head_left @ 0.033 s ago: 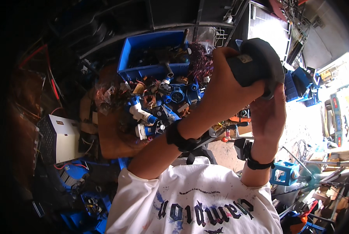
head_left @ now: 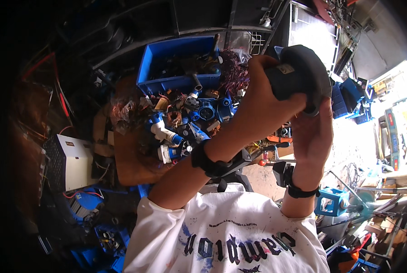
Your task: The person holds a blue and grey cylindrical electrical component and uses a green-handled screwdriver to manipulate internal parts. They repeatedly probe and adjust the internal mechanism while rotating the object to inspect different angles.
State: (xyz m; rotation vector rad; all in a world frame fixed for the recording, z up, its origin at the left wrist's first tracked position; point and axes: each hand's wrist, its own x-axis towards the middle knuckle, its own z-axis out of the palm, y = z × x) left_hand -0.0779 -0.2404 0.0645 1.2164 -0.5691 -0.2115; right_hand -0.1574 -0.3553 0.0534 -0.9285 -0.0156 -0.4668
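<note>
Held up at the upper right is a dark, thick round part (head_left: 299,77) with a drum-like body, a wide curved flange and a small pale label. My left hand (head_left: 269,86) wraps round the body of it, thumb on the near side. Against the lower edge of the flange is my right hand (head_left: 313,132), its palm toward me and its fingers running up behind the part, so their tips are hidden. Both wrists wear black straps with small devices.
Left of my hands, a brown table (head_left: 130,157) carries blue and white plug-like fittings (head_left: 165,132), copper coils and scrap. A blue bin (head_left: 178,84) of dark parts stands at its back. A white-fronted box (head_left: 78,161) is at left; a blue-green stand (head_left: 333,202) is at right.
My left wrist and forearm have shifted very slightly to the left. The dark round part and my right hand look the same.
</note>
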